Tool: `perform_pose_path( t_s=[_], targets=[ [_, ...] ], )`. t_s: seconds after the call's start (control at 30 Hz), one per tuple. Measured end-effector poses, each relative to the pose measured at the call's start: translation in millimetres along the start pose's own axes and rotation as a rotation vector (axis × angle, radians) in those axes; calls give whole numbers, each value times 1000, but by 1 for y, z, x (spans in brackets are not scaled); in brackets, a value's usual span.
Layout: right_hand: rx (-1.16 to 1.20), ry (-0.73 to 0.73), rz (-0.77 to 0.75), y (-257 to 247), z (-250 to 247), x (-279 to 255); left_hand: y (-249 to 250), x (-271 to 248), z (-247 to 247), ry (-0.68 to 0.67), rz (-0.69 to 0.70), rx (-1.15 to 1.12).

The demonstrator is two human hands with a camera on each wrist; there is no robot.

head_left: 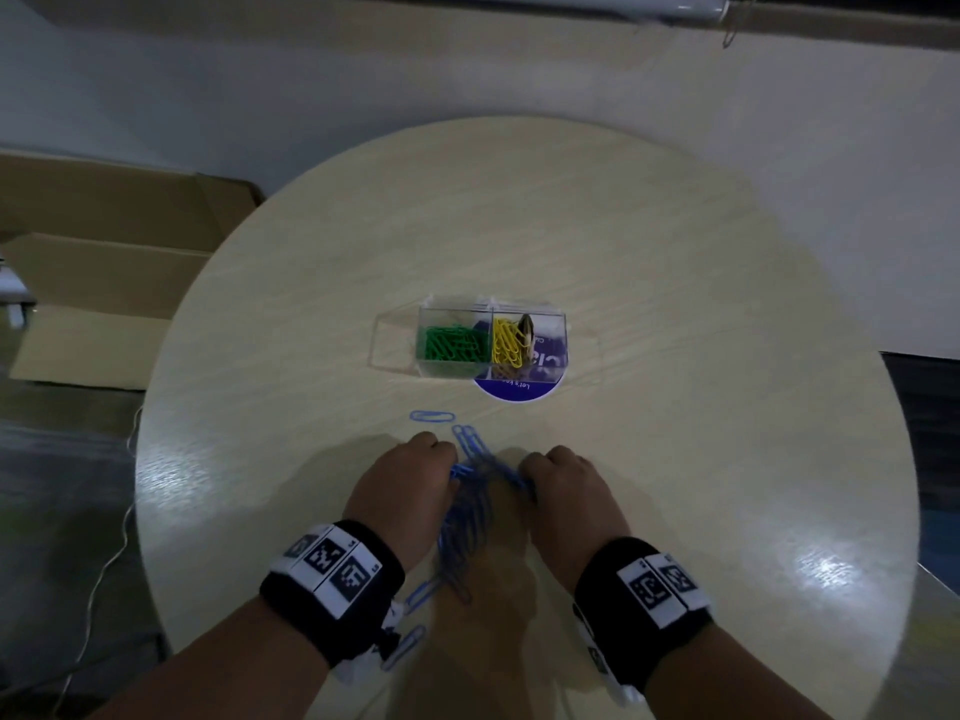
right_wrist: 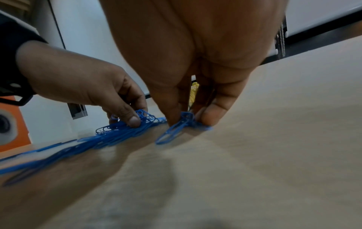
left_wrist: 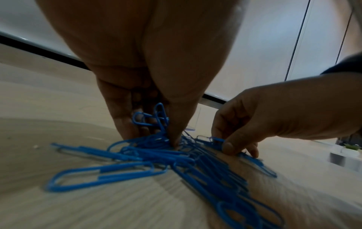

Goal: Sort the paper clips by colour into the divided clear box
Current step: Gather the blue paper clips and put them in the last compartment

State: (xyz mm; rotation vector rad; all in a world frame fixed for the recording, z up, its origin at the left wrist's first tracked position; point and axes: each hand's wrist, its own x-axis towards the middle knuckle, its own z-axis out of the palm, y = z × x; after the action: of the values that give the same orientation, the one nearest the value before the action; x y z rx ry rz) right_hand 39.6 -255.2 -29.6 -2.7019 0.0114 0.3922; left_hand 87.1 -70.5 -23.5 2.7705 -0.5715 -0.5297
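Observation:
A pile of blue paper clips (head_left: 470, 506) lies on the round table near its front edge. My left hand (head_left: 415, 475) pinches a bunch of them (left_wrist: 156, 124) between thumb and fingers. My right hand (head_left: 558, 480) pinches a few blue clips (right_wrist: 184, 122) at the pile's right side. The divided clear box (head_left: 550, 324) stands at the table's middle, with green clips (head_left: 452, 345) in its left compartment and yellow clips (head_left: 506, 345) in the one beside it. Loose blue clips lie beyond the hands (head_left: 431, 416) and near my left wrist (head_left: 405, 641).
A dark slim object (head_left: 525, 327) stands in the box next to the yellow clips. A round blue and white sticker (head_left: 519, 392) lies under the box. Cardboard boxes (head_left: 104, 262) sit on the floor to the left. A thin cable (head_left: 104, 563) hangs off the table's left side.

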Motion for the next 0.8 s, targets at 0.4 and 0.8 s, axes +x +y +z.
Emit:
perform_pose_path(
  t_s=[0.4, 0.8],
  targets=[
    [312, 247, 216, 21, -84, 24, 3, -8, -10, 128, -101, -133],
    [155, 133, 183, 15, -118, 119, 27, 28, -51, 190, -223, -547]
  ],
)
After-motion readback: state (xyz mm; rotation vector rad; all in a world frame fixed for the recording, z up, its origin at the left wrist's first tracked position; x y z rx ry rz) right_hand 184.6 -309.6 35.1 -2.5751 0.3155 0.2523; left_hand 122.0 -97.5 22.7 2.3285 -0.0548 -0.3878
